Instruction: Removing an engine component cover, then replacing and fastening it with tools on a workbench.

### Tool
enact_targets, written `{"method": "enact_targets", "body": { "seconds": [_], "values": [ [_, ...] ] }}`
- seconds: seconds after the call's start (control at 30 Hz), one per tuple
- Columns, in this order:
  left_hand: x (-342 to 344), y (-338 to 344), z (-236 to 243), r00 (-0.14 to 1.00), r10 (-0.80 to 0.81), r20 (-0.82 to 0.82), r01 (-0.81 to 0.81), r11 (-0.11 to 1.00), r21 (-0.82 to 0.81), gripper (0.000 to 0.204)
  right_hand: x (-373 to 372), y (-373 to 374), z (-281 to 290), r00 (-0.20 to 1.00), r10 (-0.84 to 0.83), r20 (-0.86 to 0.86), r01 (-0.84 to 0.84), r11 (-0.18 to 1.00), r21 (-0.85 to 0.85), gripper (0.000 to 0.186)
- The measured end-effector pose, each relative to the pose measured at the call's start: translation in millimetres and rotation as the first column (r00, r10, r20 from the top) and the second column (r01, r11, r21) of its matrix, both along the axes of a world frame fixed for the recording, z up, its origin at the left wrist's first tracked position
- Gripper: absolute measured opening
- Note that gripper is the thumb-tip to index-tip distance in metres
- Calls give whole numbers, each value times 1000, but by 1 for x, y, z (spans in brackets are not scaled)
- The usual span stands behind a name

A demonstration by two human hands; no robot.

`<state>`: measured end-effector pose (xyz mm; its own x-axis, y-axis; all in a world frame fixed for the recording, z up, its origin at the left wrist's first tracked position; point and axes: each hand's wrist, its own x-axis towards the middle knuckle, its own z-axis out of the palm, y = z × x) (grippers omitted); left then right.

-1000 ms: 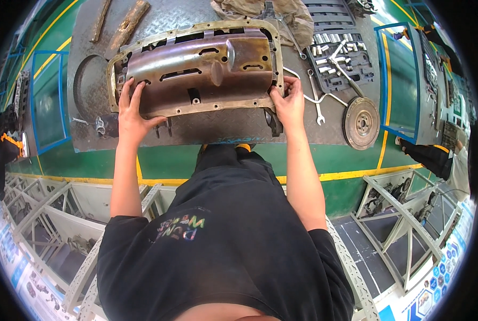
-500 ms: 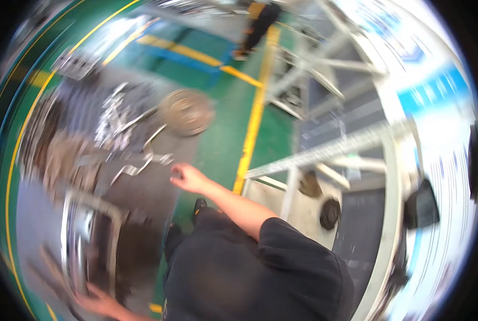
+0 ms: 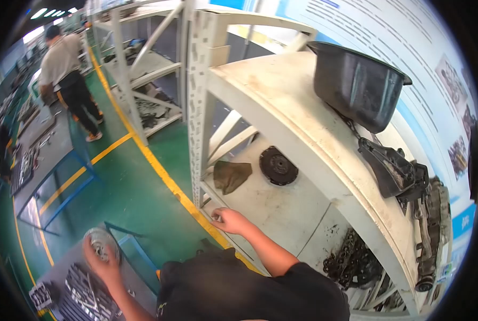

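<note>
My left hand [image 3: 101, 259] is at the lower left with loosely spread fingers over a silver flywheel [image 3: 108, 238]; whether it touches the disc is unclear. The socket set [image 3: 86, 297] lies beside it on the grey metal table [image 3: 137, 289]. My right hand [image 3: 224, 219] hangs in the air near the white shelving [image 3: 199, 134], fingers loosely curled and apart, with nothing visible in them. A black oil pan [image 3: 356, 88], a dark bracket [image 3: 388, 168] and a long engine part [image 3: 431, 235] sit on the upper shelf.
Below lie a dark disc [image 3: 278, 165], olive cloth [image 3: 232, 175] and chains [image 3: 351, 259]. A person [image 3: 62, 64] stands on the green floor [image 3: 161, 198] near another workbench [image 3: 46, 147]; a second person [image 3: 1, 150] is at the far left. More shelving [image 3: 137, 75] stands behind.
My view has swung right from the engine part on the table to the shelving. Both hands have left that part; the left is now over the flywheel, the right near the shelf.
</note>
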<state>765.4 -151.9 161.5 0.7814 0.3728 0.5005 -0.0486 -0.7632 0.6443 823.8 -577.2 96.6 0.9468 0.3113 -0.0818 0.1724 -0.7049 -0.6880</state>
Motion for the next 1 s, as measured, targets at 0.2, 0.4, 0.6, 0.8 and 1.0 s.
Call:
{"method": "enact_targets", "body": {
  "seconds": [0.2,0.4,0.6,0.8,1.0],
  "values": [
    [203,-154,67,701,-710,73,707,704,66,60,-65,-41,165,990,-135,31,130,983,131,24],
    [310,-279,105,78,-955,288,969,140,203,48,-107,-20,313,539,-421,730,505,855,121,30],
    [358,-309,113,-427,-870,247,878,-332,345,36,-47,-65,425,-317,-703,636,826,126,550,48],
    [382,-315,123,-717,-653,246,693,-629,352,28,-14,-151,441,-339,-933,121,565,-98,819,63],
    [401,-319,117,-835,-481,266,548,-767,333,24,7,-137,448,-223,-916,332,485,191,854,59]
  ]
}}
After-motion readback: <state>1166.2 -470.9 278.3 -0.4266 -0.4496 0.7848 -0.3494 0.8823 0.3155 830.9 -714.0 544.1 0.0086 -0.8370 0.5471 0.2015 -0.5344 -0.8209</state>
